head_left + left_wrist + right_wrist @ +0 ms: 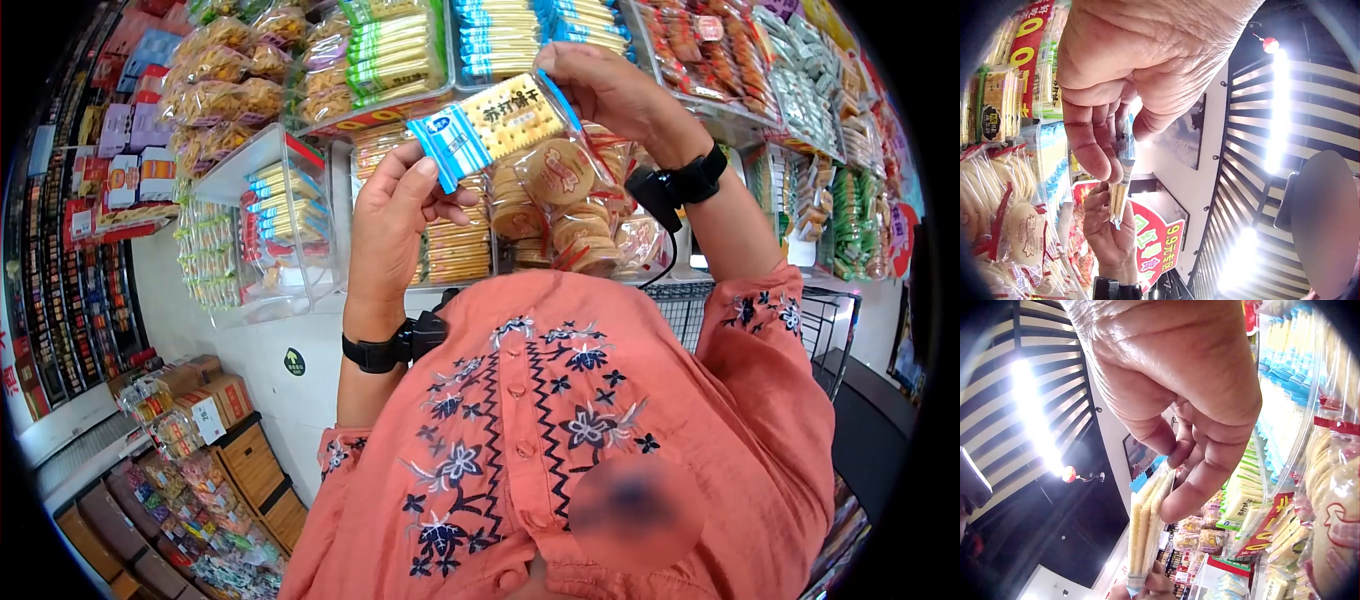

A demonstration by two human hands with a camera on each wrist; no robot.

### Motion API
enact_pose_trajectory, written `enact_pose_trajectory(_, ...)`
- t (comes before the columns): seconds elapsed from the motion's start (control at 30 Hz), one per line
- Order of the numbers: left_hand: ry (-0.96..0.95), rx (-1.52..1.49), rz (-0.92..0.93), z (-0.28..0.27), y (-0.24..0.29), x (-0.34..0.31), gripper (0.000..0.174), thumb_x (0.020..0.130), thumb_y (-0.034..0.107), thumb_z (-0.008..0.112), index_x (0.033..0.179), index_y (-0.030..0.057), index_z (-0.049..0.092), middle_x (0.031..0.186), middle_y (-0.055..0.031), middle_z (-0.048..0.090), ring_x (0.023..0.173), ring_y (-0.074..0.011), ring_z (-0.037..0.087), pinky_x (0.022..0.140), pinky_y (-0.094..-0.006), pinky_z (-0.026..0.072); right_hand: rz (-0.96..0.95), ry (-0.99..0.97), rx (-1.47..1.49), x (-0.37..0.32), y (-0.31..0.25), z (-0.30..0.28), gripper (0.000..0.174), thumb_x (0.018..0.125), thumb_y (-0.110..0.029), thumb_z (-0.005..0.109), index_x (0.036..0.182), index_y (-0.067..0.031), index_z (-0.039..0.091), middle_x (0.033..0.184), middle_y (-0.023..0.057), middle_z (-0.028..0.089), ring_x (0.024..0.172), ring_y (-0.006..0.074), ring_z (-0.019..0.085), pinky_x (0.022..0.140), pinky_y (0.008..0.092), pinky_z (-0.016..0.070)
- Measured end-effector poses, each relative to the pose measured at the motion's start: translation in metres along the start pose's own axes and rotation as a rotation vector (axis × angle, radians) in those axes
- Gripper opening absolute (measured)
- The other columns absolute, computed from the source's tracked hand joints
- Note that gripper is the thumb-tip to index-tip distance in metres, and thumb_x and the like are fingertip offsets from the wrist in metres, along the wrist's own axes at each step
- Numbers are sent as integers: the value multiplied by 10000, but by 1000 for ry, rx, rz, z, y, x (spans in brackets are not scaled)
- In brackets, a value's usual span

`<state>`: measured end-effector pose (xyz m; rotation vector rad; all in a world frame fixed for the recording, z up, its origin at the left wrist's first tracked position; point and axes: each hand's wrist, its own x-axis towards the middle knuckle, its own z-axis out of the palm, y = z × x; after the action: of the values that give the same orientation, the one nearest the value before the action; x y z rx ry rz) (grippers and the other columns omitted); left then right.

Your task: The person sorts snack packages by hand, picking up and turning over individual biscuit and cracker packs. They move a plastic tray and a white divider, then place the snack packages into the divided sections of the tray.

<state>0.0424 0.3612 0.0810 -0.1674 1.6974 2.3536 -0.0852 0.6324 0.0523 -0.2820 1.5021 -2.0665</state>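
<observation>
A blue and clear packet of square crackers (510,122) is held up between both hands in the head view. The left hand (398,215) pinches its blue left end between thumb and fingers. At the upper right end, the right hand (600,85) pinches the wrapper. In the left wrist view the packet (1120,194) is seen edge-on below the left hand (1129,81). The right wrist view shows the crackers (1147,525) stacked inside the wrapper, under the fingers of the right hand (1191,394).
Behind the packet lie bagged round biscuits (557,172). Clear bins hold green packets (398,50) and more blue packets (500,38). A small bin (285,205) stands at the left. A wire basket (690,310) is at the right, beside the body.
</observation>
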Motion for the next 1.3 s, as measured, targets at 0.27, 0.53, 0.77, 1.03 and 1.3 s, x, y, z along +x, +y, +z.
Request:
enact_pose_trajectory(0.27,21,47,-41,1,-2,4,321,1048,185,558,1295,-19,537,1028,-108,691,842,-201,706,670,-287,568,35,-32,57,-3,-1,-1,219,1005,-315,626,1031,-97,619,863,-15,639,716,79,623,569,242,484)
enact_pose_trajectory(0.53,19,187,-30,-5,-26,12,320,1010,162,632,1268,-10,551,1039,-71,681,827,-132,673,636,-245,528,130,-183,-323,-18,-9,12,440,929,-314,745,1255,-45,624,1026,18,667,921,99,633,760,254,524)
enact_pose_trajectory(0.77,73,242,16,-4,-27,19,296,1026,181,602,1264,8,562,1119,-85,670,936,-144,659,742,-253,529,42,-163,-532,-2,-8,-5,313,954,-245,716,1169,-22,668,986,-11,687,925,57,619,802,234,500)
enact_pose_trajectory(1.03,84,264,-61,-24,-35,12,274,1037,200,577,1256,35,572,1139,-80,671,952,-153,663,761,-267,525,-292,213,-857,30,-11,-46,238,941,-142,674,1146,-29,637,968,-17,641,866,59,584,755,252,497)
enact_pose_trajectory(1.3,70,273,-75,-22,-35,13,282,1035,209,578,1253,29,573,1152,-84,676,944,-155,667,761,-269,525,-295,181,-1021,59,20,-44,282,883,-180,703,1120,-29,672,986,183,707,923,320,688,815,398,533)
